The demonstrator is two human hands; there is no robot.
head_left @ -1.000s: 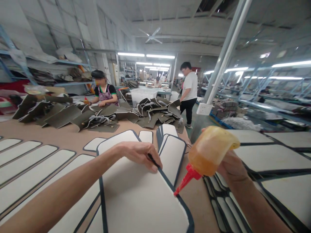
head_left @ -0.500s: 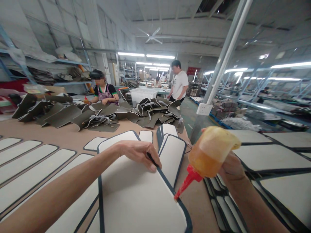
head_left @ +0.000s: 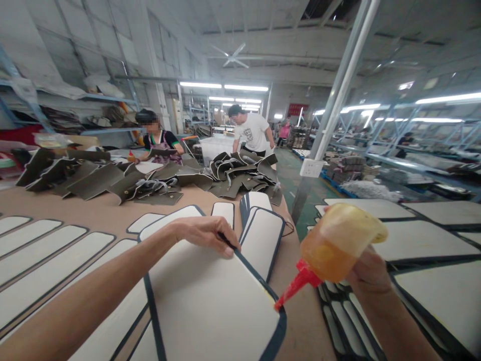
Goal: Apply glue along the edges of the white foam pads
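Note:
My right hand grips a squeeze bottle of amber glue, tipped down so its red nozzle touches the dark edge strip of a large white panel near its right corner. My left hand presses on the far part of that panel, fingers curled and pinching the dark border strip at the panel's right edge. The panel lies flat on a brown table.
More white panels with dark borders lie to the left, ahead and on the right table. Piles of olive-grey cut pieces cover the far end. A seated person and a standing person are behind them. A steel post stands right.
The nozzle has slid nearer along the panel's right edge toward the corner. The standing person in white has walked left and now leans at the far end of the table.

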